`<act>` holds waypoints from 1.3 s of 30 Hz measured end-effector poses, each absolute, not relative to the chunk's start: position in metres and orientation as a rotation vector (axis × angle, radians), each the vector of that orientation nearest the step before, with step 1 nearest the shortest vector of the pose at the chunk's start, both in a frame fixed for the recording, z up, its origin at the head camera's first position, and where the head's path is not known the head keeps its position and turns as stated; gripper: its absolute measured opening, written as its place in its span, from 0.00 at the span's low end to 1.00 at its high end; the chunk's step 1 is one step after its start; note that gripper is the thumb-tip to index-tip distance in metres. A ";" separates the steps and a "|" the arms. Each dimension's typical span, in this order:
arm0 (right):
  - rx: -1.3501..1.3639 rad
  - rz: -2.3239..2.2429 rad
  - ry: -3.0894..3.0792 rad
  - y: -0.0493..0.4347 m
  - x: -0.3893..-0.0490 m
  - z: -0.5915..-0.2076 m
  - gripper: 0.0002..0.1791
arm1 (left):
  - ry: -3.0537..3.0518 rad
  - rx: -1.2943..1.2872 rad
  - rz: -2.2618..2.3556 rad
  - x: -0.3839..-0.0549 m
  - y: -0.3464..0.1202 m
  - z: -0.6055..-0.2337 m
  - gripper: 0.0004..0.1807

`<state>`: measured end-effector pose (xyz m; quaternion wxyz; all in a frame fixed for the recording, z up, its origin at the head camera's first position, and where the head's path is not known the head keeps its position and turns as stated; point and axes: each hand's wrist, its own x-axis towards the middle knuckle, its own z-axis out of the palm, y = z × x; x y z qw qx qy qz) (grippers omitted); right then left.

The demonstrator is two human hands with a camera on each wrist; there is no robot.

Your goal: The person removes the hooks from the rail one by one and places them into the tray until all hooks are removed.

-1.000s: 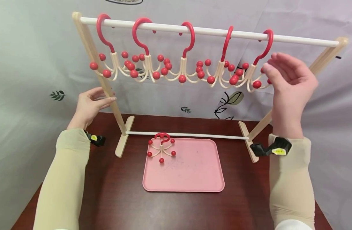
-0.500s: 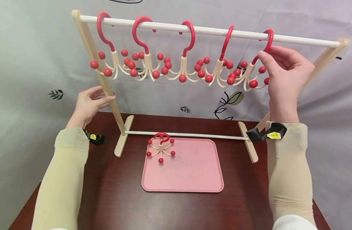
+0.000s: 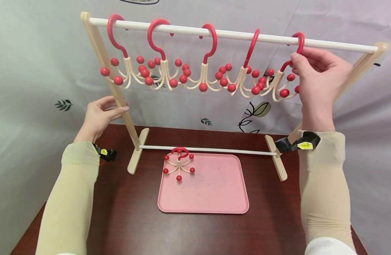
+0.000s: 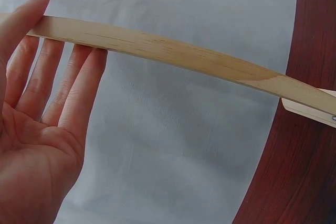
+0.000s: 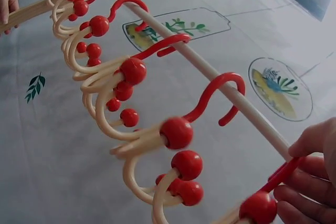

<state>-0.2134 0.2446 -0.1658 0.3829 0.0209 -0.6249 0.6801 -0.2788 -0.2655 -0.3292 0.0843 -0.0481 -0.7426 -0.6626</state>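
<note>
My left hand [image 3: 98, 115] pinches the left wooden post [image 3: 127, 122] of a standing rack, thumb in front and fingertips behind. The left wrist view shows those fingertips against the edge of the post [image 4: 157, 48]. My right hand [image 3: 324, 79] holds the red hook of the rightmost octopus hanger [image 3: 278, 81] between thumb and fingers. That hook loops over the white top rail [image 3: 233, 34]. In the right wrist view my right hand [image 5: 310, 192] is right at the rail, and the hanger's lower part runs out of frame. Its pale wooden arms end in red balls.
Several similar octopus hangers [image 3: 204, 74] hang along the rail to the left, their arms crowding one another. A pink tray [image 3: 214, 193] lies on the dark wooden table [image 3: 128, 219], with another octopus hanger [image 3: 179, 163] at its back left. A patterned cloth [image 3: 189, 113] hangs behind.
My right hand was apart from the rightmost hanger, then moved left and took hold of its hook. The right-hand hangers tilted slightly. My left hand has stayed at the post.
</note>
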 end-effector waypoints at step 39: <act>0.014 1.717 -1.475 0.281 -0.170 -0.161 0.26 | -2.221 -0.194 -2.020 -0.277 -0.269 -0.326 0.27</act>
